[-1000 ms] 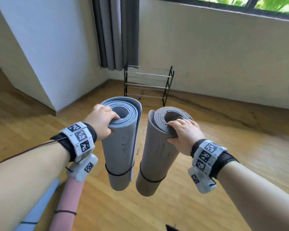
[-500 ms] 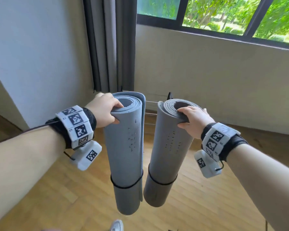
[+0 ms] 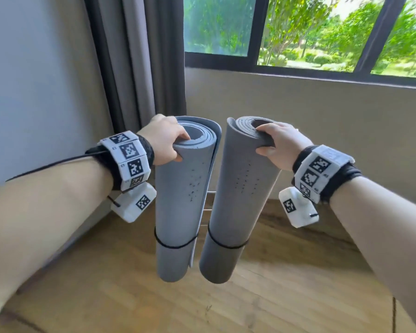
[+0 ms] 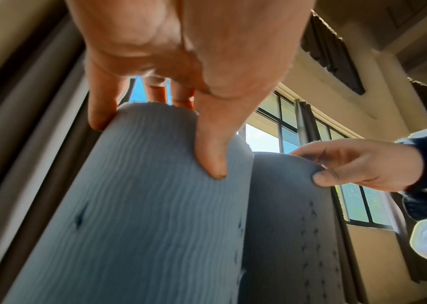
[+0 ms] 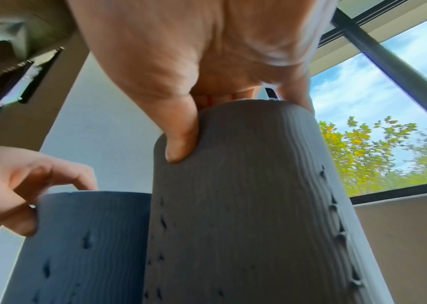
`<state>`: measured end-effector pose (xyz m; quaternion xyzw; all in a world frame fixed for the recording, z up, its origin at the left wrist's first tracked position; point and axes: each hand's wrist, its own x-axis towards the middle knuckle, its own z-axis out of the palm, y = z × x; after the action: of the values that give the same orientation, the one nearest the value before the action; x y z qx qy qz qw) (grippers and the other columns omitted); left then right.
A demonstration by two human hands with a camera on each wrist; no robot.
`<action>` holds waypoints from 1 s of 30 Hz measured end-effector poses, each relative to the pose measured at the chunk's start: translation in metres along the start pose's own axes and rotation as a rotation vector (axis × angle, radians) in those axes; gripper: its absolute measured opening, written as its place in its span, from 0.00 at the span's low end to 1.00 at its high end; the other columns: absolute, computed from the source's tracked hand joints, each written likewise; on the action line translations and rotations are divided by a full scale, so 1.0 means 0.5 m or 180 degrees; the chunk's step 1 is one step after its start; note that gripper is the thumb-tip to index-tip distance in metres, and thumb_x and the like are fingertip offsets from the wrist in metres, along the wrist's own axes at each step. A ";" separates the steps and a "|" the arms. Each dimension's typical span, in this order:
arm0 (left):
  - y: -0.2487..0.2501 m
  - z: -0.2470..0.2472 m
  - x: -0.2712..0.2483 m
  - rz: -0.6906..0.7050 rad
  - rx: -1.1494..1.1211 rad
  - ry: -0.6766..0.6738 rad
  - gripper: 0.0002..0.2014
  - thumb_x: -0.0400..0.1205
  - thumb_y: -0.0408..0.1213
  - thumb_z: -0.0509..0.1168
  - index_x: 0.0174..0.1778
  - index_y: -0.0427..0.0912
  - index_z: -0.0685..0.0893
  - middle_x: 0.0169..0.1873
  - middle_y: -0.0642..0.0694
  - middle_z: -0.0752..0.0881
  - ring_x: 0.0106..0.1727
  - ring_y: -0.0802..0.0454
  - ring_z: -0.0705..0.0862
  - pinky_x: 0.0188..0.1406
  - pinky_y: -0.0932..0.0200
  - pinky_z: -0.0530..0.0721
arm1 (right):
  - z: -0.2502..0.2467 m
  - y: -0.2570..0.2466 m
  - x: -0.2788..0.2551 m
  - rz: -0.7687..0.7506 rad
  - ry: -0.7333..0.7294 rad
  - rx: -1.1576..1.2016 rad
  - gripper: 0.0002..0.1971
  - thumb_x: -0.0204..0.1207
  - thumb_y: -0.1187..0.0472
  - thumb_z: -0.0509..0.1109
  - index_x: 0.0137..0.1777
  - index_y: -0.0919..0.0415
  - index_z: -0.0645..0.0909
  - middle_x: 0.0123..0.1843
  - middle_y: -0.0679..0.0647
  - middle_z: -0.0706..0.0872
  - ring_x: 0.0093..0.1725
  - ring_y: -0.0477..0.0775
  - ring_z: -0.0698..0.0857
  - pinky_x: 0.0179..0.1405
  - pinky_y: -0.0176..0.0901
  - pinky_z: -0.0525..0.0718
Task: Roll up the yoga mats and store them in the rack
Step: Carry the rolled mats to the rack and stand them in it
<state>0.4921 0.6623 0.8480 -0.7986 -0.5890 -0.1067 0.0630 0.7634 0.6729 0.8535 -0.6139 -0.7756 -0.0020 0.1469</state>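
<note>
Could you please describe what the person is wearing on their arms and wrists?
Both forearms are bare, with no sleeves. Each wrist carries a black fabric strap under a band of white square tiles printed with black-and-white coded markers. A white boxy camera unit with its own marker hangs beneath each wrist. A thin black cable trails along the left forearm.

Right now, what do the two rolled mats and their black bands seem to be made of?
Blue-grey mat and darker grey mat: likely matte foam; ribbed texture, thumbs dent them. Black bands: probably elastic cord, thin and cinching each roll; too small to confirm.
</note>
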 end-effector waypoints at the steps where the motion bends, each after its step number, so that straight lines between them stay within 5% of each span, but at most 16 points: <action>1: -0.017 -0.004 0.044 -0.0043 0.0011 0.0057 0.24 0.73 0.43 0.75 0.66 0.48 0.82 0.61 0.43 0.79 0.67 0.42 0.71 0.71 0.52 0.65 | -0.002 -0.003 0.047 -0.0073 0.0050 -0.0007 0.27 0.80 0.53 0.68 0.78 0.50 0.68 0.79 0.49 0.69 0.79 0.55 0.64 0.80 0.60 0.60; 7: -0.097 -0.021 0.291 -0.0351 0.0105 0.0267 0.24 0.73 0.42 0.75 0.66 0.49 0.83 0.60 0.42 0.79 0.66 0.40 0.72 0.68 0.54 0.68 | -0.007 0.007 0.334 -0.0580 0.0316 -0.0021 0.26 0.79 0.53 0.69 0.77 0.52 0.70 0.78 0.51 0.71 0.78 0.56 0.66 0.78 0.58 0.63; 15: -0.185 -0.046 0.563 -0.0519 0.0174 0.0476 0.21 0.70 0.44 0.76 0.60 0.51 0.87 0.46 0.47 0.84 0.58 0.40 0.77 0.62 0.46 0.75 | -0.037 0.050 0.636 -0.0961 0.0500 -0.0058 0.28 0.79 0.53 0.68 0.78 0.55 0.69 0.77 0.54 0.72 0.78 0.57 0.66 0.78 0.56 0.64; 24: -0.287 0.004 0.798 -0.0328 0.0189 0.0539 0.22 0.70 0.43 0.76 0.61 0.48 0.87 0.51 0.44 0.88 0.59 0.38 0.79 0.64 0.51 0.71 | 0.016 0.086 0.863 -0.0798 0.0581 -0.0030 0.28 0.78 0.52 0.70 0.77 0.53 0.70 0.77 0.54 0.72 0.78 0.57 0.67 0.77 0.59 0.64; 30: -0.369 0.065 0.939 -0.0147 0.0048 0.0456 0.23 0.69 0.44 0.78 0.61 0.48 0.87 0.50 0.45 0.88 0.59 0.39 0.78 0.65 0.48 0.73 | 0.074 0.100 0.979 -0.0563 0.0568 -0.0050 0.28 0.78 0.54 0.70 0.77 0.54 0.70 0.77 0.54 0.73 0.77 0.57 0.68 0.77 0.51 0.65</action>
<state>0.4525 1.1598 0.9269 -0.7746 -0.6021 -0.1606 0.1086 0.7033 1.1579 0.9220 -0.5415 -0.8106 -0.0755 0.2098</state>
